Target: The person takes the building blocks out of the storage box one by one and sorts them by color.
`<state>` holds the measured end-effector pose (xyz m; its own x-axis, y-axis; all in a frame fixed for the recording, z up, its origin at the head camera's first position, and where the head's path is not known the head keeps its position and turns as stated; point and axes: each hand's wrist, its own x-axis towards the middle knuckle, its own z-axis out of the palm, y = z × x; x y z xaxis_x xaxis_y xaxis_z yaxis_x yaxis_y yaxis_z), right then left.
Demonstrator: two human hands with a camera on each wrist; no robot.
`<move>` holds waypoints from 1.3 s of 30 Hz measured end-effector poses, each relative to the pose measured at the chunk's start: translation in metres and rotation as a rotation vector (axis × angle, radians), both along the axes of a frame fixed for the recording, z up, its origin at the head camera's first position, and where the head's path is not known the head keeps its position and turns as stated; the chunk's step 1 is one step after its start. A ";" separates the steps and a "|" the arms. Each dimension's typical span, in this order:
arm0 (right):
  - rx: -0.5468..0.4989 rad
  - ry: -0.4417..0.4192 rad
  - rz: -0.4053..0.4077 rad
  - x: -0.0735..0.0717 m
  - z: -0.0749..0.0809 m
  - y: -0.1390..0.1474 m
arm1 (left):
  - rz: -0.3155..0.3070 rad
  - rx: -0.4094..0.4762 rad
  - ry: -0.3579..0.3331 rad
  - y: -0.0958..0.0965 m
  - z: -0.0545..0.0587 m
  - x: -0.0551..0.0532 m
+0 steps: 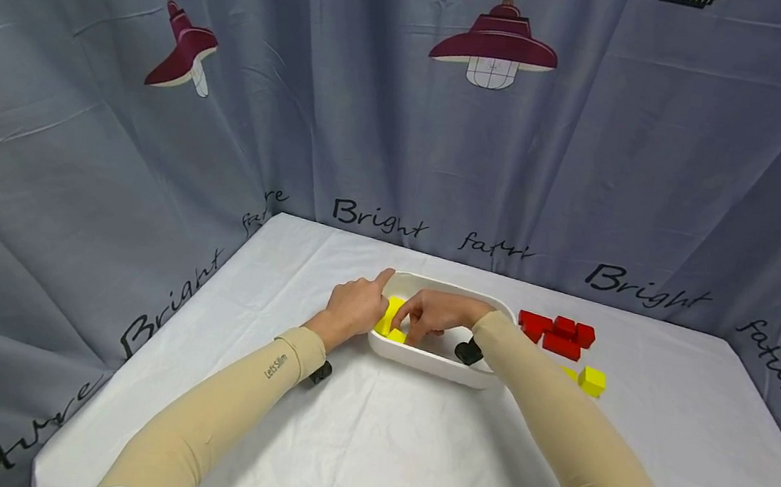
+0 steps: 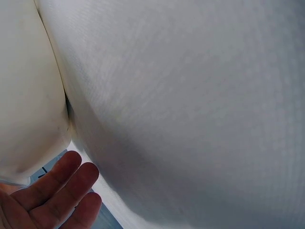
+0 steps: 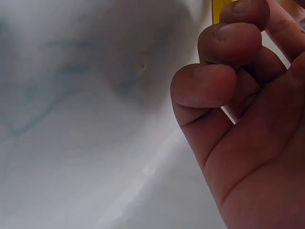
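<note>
A white oblong container point(image 1: 433, 363) stands on the cloth-covered table. At its left end, my left hand point(image 1: 357, 306) holds the rim; in the left wrist view three loosely extended fingers point(image 2: 64, 195) show beside the container's outer wall point(image 2: 28, 86). My right hand point(image 1: 443, 310) reaches down inside, with index finger and thumb pinching a small yellow block point(image 1: 397, 335). Other yellow blocks point(image 1: 391, 311) lie against the container's left end, partly covered by the hands. The right wrist view shows the remaining fingers point(image 3: 214, 86) curled, with a strip of yellow beyond them.
Just right of the container lies a group of several red blocks point(image 1: 561, 346). Nearer to me is a yellow block point(image 1: 593, 381), with another partly hidden by the right sleeve point(image 1: 561, 420). A grey printed curtain point(image 1: 374, 148) hangs behind the white table point(image 1: 344, 455).
</note>
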<state>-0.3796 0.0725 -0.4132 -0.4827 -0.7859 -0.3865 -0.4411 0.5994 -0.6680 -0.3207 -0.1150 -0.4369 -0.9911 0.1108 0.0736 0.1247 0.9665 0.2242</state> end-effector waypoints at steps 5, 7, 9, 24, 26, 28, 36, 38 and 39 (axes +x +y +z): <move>0.035 0.054 -0.014 -0.001 0.006 0.004 | 0.005 0.002 -0.013 0.001 0.001 0.000; 0.047 0.058 -0.030 -0.001 0.010 0.006 | 0.005 -0.001 -0.015 0.001 0.001 0.001; 0.054 0.058 -0.043 -0.001 0.015 0.009 | 0.005 0.000 -0.018 0.001 0.002 0.001; -0.002 0.100 -0.136 0.001 0.038 0.044 | 0.010 0.008 -0.015 0.001 0.000 0.001; -0.016 0.102 -0.149 0.002 0.040 0.050 | 0.011 0.005 -0.017 0.001 0.000 0.001; -0.023 0.109 -0.161 0.002 0.041 0.056 | 0.013 0.000 -0.018 0.001 -0.001 0.001; -0.019 0.177 -0.211 0.009 0.048 0.083 | 0.014 0.001 -0.027 0.001 0.001 0.002; -0.019 0.191 -0.226 0.012 0.050 0.089 | 0.015 0.004 -0.029 0.001 0.002 0.002; -0.021 0.199 -0.229 0.013 0.051 0.092 | 0.016 0.004 -0.029 0.001 0.002 0.002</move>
